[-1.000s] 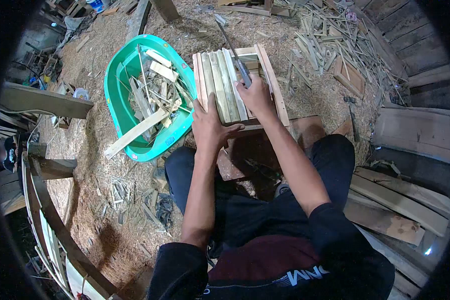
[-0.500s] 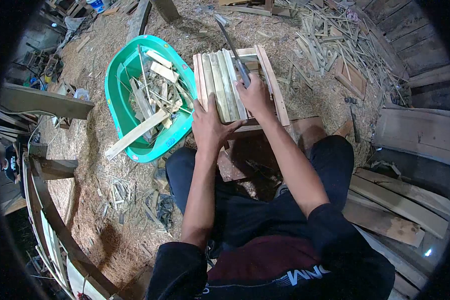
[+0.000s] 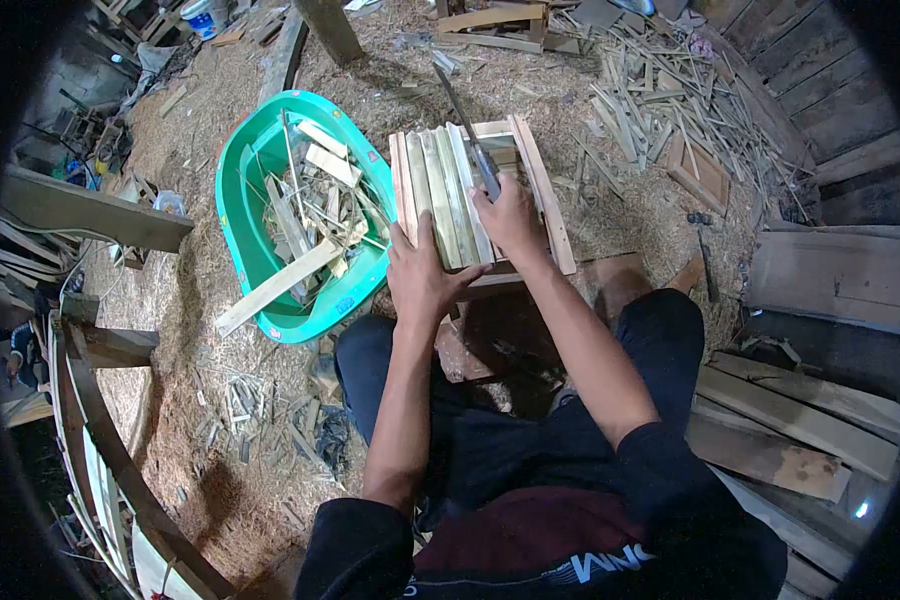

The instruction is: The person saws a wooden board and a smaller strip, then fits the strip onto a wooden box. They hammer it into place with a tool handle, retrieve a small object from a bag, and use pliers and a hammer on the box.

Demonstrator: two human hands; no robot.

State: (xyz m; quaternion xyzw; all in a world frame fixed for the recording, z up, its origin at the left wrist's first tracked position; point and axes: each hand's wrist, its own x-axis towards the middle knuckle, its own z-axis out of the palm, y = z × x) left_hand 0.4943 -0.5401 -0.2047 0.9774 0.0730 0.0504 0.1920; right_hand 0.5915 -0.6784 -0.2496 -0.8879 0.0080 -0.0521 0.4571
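Observation:
A wooden frame [image 3: 545,200] with several light slats [image 3: 440,185] laid side by side stands between my knees. My left hand [image 3: 422,268] lies with spread fingers on the near left part of the slats, its thumb along their near ends. My right hand [image 3: 511,218] is wrapped round the handle of a long, thin-bladed tool [image 3: 462,115], probably a saw or knife. The blade points away from me over the right side of the slats, next to the open part of the frame.
Left of the frame is a green tub [image 3: 232,225] holding wood scraps [image 3: 320,190]. Thin sticks [image 3: 635,110] are heaped at the back right. A hammer [image 3: 707,255] lies on the ground at the right, near stacked boards [image 3: 800,415]. Wooden posts [image 3: 95,208] jut in from the left.
The whole view has shifted, so the frame and tub appear slightly lower. Both hands keep nearly the same places on the slats and the tool.

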